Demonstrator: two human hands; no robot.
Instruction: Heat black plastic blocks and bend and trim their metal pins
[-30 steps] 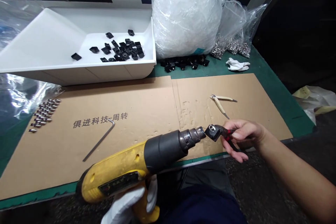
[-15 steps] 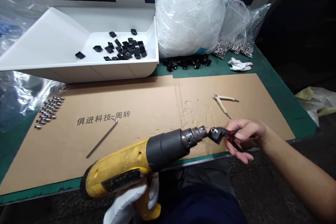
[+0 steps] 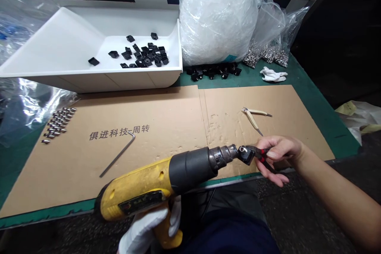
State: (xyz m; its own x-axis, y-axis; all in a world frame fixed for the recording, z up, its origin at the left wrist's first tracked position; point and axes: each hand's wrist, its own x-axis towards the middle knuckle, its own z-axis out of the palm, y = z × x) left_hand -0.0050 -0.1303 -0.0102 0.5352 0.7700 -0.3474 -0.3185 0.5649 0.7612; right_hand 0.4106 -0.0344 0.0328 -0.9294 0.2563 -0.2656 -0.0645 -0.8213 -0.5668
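Observation:
My left hand (image 3: pixel 145 226), in a white glove, is wrapped round the handle of a yellow and black heat gun (image 3: pixel 137 190). The gun's metal nozzle (image 3: pixel 223 155) points right, close beside a black block (image 3: pixel 245 155) with a small metal piece in its face. Bare and at the right, my right hand (image 3: pixel 275 154) grips pliers (image 3: pixel 263 156) with red and black handles. The plier jaws hold the black block in front of the nozzle, over the front edge of the cardboard (image 3: pixel 166 135).
A white tray (image 3: pixel 89 81) with several black blocks stands at the back left. Metal fittings (image 3: pixel 58 125) and a hex key (image 3: pixel 117 156) lie left; cream-handled pliers (image 3: pixel 253 119) lie right. Behind are a large plastic bag (image 3: pixel 220 16), more black blocks (image 3: pixel 211 72) and a white glove (image 3: pixel 273 74).
The view has shifted slightly, so the tray and cardboard appear a little further right. The heat gun and the held block appear slightly further right too. Both hands keep their grips.

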